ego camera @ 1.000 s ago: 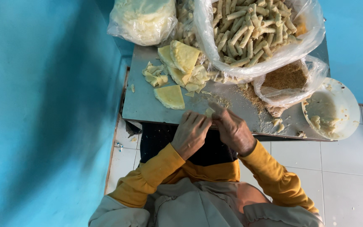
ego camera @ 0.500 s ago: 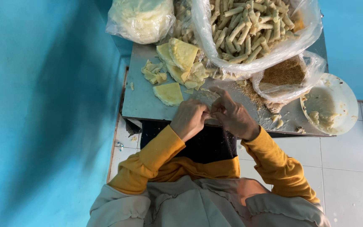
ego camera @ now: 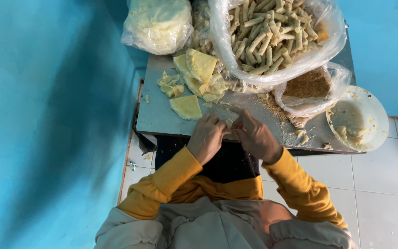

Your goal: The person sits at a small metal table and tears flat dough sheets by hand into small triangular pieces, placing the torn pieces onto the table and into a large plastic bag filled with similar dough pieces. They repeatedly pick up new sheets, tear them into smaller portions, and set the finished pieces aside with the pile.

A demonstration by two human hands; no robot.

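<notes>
A grey metal counter [ego camera: 162,120] sits in the upper middle of the frame, pushed close to a bright blue wall [ego camera: 47,115] that fills the whole left side. More blue wall shows in the upper right corner. Below the counter, the floor [ego camera: 383,184] is made of white square tiles. In the middle of the frame, at the near edge of the counter, the left hand [ego camera: 207,137] and the right hand [ego camera: 255,137] meet. The fingers [ego camera: 217,121] of both hands are curled in and pinch a small pale piece of dough [ego camera: 229,123] between them. Both arms wear yellow sleeves [ego camera: 171,182]. Just left of the hands lies a flat yellow wrapper sheet [ego camera: 187,107], with a pile of more yellow sheets [ego camera: 201,69] above it. A big clear bag of finished rolls [ego camera: 272,32] sits at the top of the frame. A smaller bag of brown crumbs [ego camera: 307,87] lies to the right of the hands. A round white bowl [ego camera: 365,115] with smears inside sits at the right edge of the counter. Another bag of pale sheets [ego camera: 157,23] is in the upper left.
</notes>
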